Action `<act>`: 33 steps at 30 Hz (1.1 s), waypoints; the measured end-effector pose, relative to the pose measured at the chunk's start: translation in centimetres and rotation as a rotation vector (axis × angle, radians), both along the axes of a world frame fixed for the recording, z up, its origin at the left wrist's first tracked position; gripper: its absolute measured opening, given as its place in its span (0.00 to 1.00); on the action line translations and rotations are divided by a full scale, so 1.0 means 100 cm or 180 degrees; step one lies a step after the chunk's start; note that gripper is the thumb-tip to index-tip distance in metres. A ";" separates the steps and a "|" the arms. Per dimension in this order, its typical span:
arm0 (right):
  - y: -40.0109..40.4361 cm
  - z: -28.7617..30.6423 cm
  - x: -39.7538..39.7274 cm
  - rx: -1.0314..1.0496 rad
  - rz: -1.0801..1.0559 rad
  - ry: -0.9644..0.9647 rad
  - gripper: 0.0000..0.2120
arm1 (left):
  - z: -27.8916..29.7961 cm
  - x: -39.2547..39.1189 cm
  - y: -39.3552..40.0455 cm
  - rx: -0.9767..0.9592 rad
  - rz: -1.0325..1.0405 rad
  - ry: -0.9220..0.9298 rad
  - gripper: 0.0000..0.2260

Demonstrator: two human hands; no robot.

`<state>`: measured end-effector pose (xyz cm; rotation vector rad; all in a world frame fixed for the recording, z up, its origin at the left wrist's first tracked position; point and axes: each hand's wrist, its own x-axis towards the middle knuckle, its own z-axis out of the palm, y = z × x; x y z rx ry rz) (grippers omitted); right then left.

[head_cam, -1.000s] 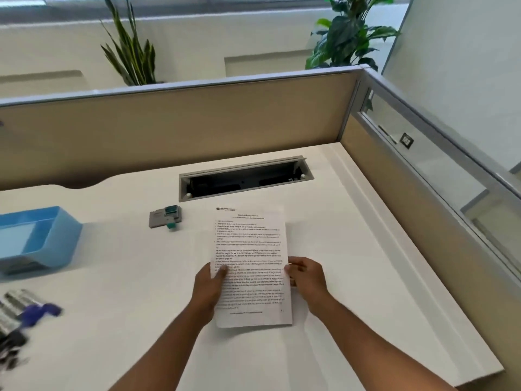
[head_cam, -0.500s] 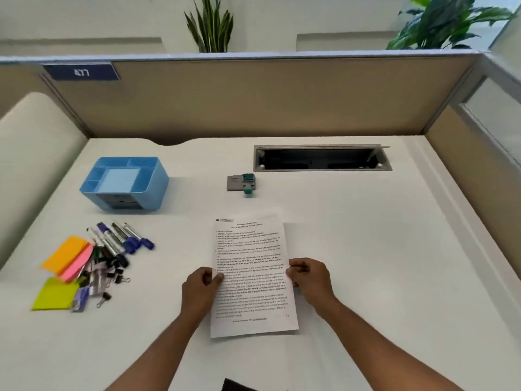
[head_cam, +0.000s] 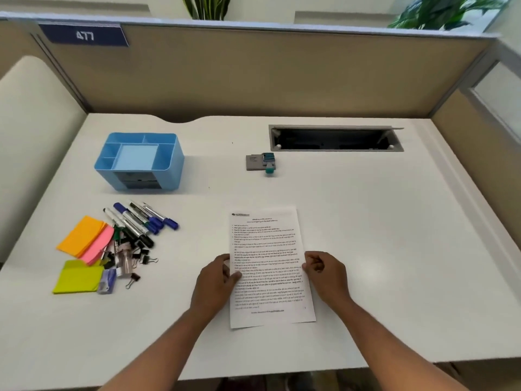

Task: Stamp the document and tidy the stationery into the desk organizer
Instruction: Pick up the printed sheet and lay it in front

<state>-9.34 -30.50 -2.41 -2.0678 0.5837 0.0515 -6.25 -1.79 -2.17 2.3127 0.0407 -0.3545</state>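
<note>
Filling a tan-walled cubicle, the white bench (head_cam: 366,249) carries one printed document (head_cam: 267,266), one blue organizer (head_cam: 139,162), one stamp (head_cam: 262,162) and three sticky-note pads (head_cam: 81,238). The left hand (head_cam: 215,280) and right hand (head_cam: 327,275) lie curled, each pinching a side edge of the document between them; the stamp sits well beyond them.

The picture is bright, with soft light from above. The desk (head_cam: 366,249) shows only faint shadows. The edges bend, and the plant (head_cam: 439,9) at 1 o'clock looks blurry.
</note>
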 end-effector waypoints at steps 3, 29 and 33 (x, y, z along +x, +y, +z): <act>0.005 0.000 -0.005 -0.0104 -0.0084 -0.0042 0.14 | 0.000 -0.004 0.004 -0.0039 -0.0191 -0.0168 0.18; -0.020 -0.008 0.004 -0.0887 0.1161 0.0068 0.17 | -0.022 -0.017 0.032 0.1498 -0.1349 -0.0362 0.30; -0.024 -0.010 0.004 -0.0886 0.1246 0.0001 0.17 | -0.021 -0.020 0.029 0.1506 -0.1289 -0.0259 0.31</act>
